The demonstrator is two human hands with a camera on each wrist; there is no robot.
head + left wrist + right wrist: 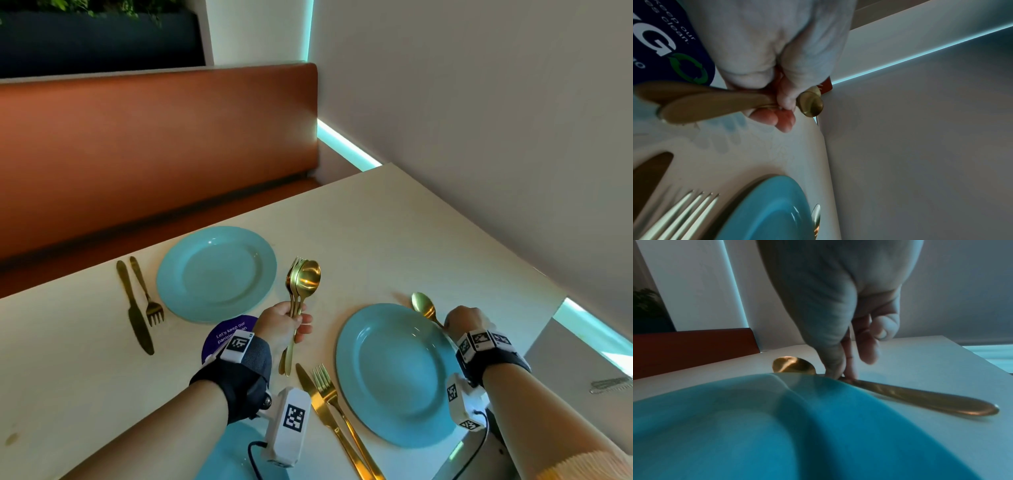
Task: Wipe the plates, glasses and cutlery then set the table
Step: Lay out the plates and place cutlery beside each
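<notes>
A bundle of gold cutlery (298,301) is clenched in the left hand (284,325), held upright above the pale table (394,233) between the two turquoise plates. Spoon bowls are stacked at the top, with fork tines just showing behind them; the handles hang below the fist. In the left wrist view the fingers (785,116) are seen wrapped round the shafts, and how many pieces are in the bundle cannot be told.

A single gold spoon (423,308) lies on the table just beside the far right rim of the near plate (394,373). Its neck is pinched between thumb and fingertips (838,369) of the right hand (466,322), low against the table; the handle (931,398) appears to rest flat, though blur leaves that uncertain. From the head camera the handle is hidden behind the hand and wrist strap.

A gold knife (325,407) and gold fork (337,401) are laid side by side left of the near plate, their handle ends cut off by the lower edge. A second knife (135,308) and fork (147,294) lie left of the far plate (216,274). A third turquoise plate (233,452) is mostly covered by the left forearm and wrist camera. A round purple sticker (226,337) with white lettering is partly hidden behind the left wrist.

The plates are glossy and smooth-rimmed; the cutlery is polished metal with a brassy sheen.
</notes>
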